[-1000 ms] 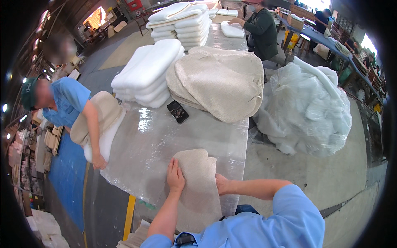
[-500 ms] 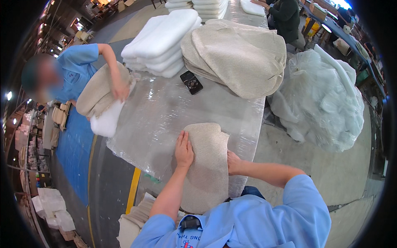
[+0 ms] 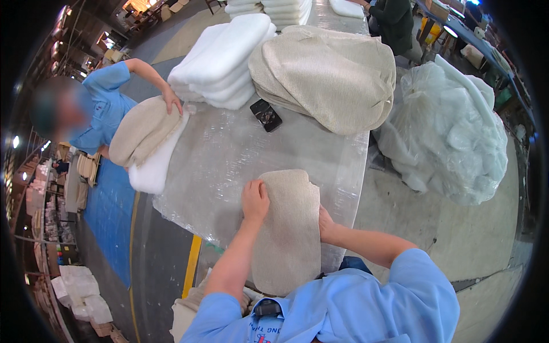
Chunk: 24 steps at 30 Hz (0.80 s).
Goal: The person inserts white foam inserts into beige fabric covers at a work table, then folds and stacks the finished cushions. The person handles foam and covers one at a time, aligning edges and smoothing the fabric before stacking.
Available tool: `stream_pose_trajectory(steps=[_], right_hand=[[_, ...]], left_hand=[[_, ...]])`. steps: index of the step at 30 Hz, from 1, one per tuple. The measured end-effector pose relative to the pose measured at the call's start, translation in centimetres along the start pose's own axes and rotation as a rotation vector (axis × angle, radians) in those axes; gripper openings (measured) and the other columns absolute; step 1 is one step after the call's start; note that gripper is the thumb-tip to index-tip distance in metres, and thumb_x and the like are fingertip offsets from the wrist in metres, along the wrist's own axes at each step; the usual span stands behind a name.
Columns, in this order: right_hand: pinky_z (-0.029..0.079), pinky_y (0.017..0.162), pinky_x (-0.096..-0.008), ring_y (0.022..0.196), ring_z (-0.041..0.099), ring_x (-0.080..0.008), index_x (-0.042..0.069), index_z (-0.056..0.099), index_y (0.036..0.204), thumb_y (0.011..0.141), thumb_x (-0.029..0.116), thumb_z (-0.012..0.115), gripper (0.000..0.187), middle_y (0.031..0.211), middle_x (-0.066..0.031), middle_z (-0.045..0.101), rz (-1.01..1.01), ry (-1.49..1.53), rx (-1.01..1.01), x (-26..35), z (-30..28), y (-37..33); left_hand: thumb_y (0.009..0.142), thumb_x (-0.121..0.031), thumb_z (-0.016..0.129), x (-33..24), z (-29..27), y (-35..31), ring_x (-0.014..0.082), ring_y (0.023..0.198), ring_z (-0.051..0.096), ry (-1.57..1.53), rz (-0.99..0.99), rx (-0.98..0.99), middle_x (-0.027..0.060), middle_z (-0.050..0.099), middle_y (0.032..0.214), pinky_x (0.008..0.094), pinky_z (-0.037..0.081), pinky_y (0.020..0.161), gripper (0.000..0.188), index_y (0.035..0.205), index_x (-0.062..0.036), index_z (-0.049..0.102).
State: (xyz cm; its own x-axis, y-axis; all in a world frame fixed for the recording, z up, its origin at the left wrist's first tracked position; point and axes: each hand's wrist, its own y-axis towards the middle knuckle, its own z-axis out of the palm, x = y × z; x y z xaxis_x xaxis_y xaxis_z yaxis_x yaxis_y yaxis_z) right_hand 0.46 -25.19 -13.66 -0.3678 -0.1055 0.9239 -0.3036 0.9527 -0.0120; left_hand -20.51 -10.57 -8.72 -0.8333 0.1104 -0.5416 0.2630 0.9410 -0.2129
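A beige woven cushion cover [image 3: 287, 228] lies lengthwise in front of me, its far end on the plastic-wrapped table and its near end against my body. My left hand [image 3: 255, 200] is at its upper left edge, fingers curled in and closed on the fabric. On the opposite edge, my right hand [image 3: 327, 224] grips the cover from the side; its fingertips are hidden by the fabric. Whether padding sits inside the cover cannot be made out.
Beyond lie a pile of beige covers [image 3: 337, 80], stacked white padding [image 3: 220, 57] and a black phone [image 3: 266, 115]. A co-worker [image 3: 111, 106] at left handles a beige cover [image 3: 143, 128] with white padding. A large plastic bag [image 3: 446, 131] stands at right; folded covers [image 3: 191, 303] lie lower left.
My left hand's fingers have gone from stretched flat to curled at the cover's edge. The co-worker's hand has moved up along their cover, away from the white padding.
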Motion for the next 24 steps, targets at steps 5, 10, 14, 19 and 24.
stream_pose_trajectory(steps=[5, 10, 14, 19, 24], right_hand=[[0.037, 0.123, -0.0487, 0.143, 0.052, -0.0328, 0.011, 0.057, 0.152, 0.103, 0.046, 0.050, 0.061, 0.155, -0.0141, 0.057, -0.260, -0.426, 0.120, 0.3, -0.7, 1.4], [0.036, 0.124, -0.0476, 0.144, 0.050, -0.0323, 0.012, 0.057, 0.152, 0.101, 0.044, 0.053, 0.061, 0.155, -0.0139, 0.057, -0.242, -0.696, 0.140, -0.9, 0.4, 5.1], [0.034, 0.125, -0.0468, 0.146, 0.048, -0.0318, 0.012, 0.057, 0.152, 0.099, 0.043, 0.055, 0.061, 0.155, -0.0138, 0.057, -0.192, -0.807, 0.067, -1.7, 0.9, 3.8], [0.032, 0.126, -0.0457, 0.147, 0.046, -0.0313, 0.012, 0.057, 0.152, 0.097, 0.040, 0.057, 0.061, 0.155, -0.0137, 0.056, -0.253, -0.773, -0.046, -0.7, -0.5, 0.9], [0.029, 0.128, -0.0448, 0.149, 0.043, -0.0305, 0.012, 0.057, 0.151, 0.096, 0.039, 0.059, 0.062, 0.158, -0.0134, 0.053, -0.186, -0.605, 0.132, -0.1, -1.8, 1.7]], left_hand=[[0.110, -0.032, 0.049, -0.5, 1.8, 2.9, 0.0411, 0.154, 0.036, 0.117, 0.290, -0.110, 0.0119, 0.049, 0.162, 0.0546, 0.025, 0.128, 0.046, 0.151, -0.0143, 0.059], [0.111, -0.035, 0.045, -0.7, 2.3, 3.8, 0.0414, 0.158, 0.029, 0.041, 0.285, -0.019, 0.0058, 0.046, 0.166, 0.0557, 0.018, 0.130, 0.048, 0.154, -0.0191, 0.057], [0.110, -0.035, 0.045, -0.6, 2.5, 3.5, 0.0416, 0.157, 0.030, 0.086, 0.301, -0.039, 0.0062, 0.046, 0.166, 0.0559, 0.019, 0.130, 0.048, 0.155, -0.0189, 0.056], [0.110, -0.037, 0.046, -0.3, 3.2, 2.9, 0.0426, 0.158, 0.029, 0.176, 0.300, -0.089, 0.0061, 0.044, 0.167, 0.0566, 0.019, 0.130, 0.051, 0.157, -0.0188, 0.053], [0.110, -0.038, 0.044, -0.7, 3.3, 2.9, 0.0435, 0.158, 0.027, 0.243, 0.311, -0.100, 0.0059, 0.043, 0.168, 0.0573, 0.017, 0.130, 0.053, 0.160, -0.0187, 0.049]])
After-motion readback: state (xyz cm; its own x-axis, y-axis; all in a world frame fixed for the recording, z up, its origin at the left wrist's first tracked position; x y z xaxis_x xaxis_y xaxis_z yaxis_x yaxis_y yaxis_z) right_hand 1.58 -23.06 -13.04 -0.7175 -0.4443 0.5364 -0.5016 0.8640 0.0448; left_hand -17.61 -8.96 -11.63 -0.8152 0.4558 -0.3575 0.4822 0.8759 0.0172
